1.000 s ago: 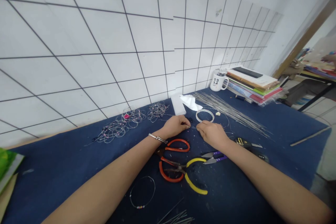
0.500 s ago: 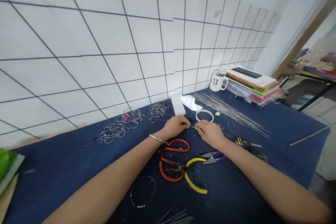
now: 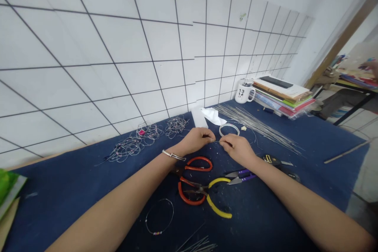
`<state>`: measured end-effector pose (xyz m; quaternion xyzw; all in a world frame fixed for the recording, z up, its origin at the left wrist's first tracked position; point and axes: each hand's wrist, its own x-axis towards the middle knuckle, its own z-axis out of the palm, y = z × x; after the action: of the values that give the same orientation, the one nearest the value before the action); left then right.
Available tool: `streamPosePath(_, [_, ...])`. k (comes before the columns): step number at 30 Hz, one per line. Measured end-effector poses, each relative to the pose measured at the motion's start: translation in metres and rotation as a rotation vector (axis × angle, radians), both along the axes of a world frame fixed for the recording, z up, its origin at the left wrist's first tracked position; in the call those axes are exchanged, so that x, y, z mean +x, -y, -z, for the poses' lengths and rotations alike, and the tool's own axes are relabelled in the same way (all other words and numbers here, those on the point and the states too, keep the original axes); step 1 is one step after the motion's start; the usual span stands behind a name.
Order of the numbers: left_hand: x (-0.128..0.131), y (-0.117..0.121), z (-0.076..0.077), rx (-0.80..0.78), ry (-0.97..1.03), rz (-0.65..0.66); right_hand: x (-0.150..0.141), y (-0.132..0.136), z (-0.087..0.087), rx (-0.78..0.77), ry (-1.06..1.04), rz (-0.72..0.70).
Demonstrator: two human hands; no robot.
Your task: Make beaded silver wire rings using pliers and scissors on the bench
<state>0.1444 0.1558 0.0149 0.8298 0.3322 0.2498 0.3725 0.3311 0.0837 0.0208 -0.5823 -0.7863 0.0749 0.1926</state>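
Note:
My left hand [image 3: 199, 140] and my right hand [image 3: 236, 149] face each other over the blue cloth, fingertips pinched a short gap apart. A thin wire [image 3: 217, 141] spans that gap, an end in each pinch; most of it is hidden by the fingers. Just behind the right hand lies a pale ring-shaped roll [image 3: 229, 126]. Nearer me rest orange-handled scissors [image 3: 196, 201], yellow-handled pliers [image 3: 219, 205] with jaws over the scissors, and purple-handled snips [image 3: 239, 177] beside my right forearm. A wire bracelet with several coloured beads [image 3: 159, 217] lies at the front.
Tangled wire loops [image 3: 130, 146] and a smaller wire bundle [image 3: 176, 126] lie left along the tiled wall. Long straight wires [image 3: 256, 126] stretch across the back right. A white mug [image 3: 243, 91] stands by stacked papers [image 3: 283, 90]. A cutter knife [image 3: 274, 160] lies past my right wrist.
The view has shifted slightly. Both hands stay in nearly the same place, still pinching the wire, with the fingers moving only a little.

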Motion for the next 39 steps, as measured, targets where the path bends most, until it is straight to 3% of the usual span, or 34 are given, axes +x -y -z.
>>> streamPosePath(7, [0.001,0.004,-0.009,-0.244,0.151,0.003,0.005,0.001,-0.008,-0.015,-0.181,-0.030])
streamPosePath(11, [0.002,0.007,-0.010,-0.298,0.182,0.021,0.007,0.000,-0.008,0.004,-0.186,-0.024])
streamPosePath(16, [0.002,0.004,-0.007,-0.266,0.113,0.002,0.008,0.001,-0.011,-0.008,-0.049,-0.016])
streamPosePath(23, [-0.003,0.001,-0.004,-0.058,-0.118,0.149,0.018,0.002,-0.023,-0.107,0.246,-0.048])
streamPosePath(29, [0.003,0.008,0.004,0.047,-0.174,0.210,0.018,0.002,-0.016,-0.129,0.278,-0.081])
streamPosePath(39, [0.003,0.007,0.007,0.017,-0.181,0.220,0.014,0.004,-0.013,-0.127,0.307,-0.096])
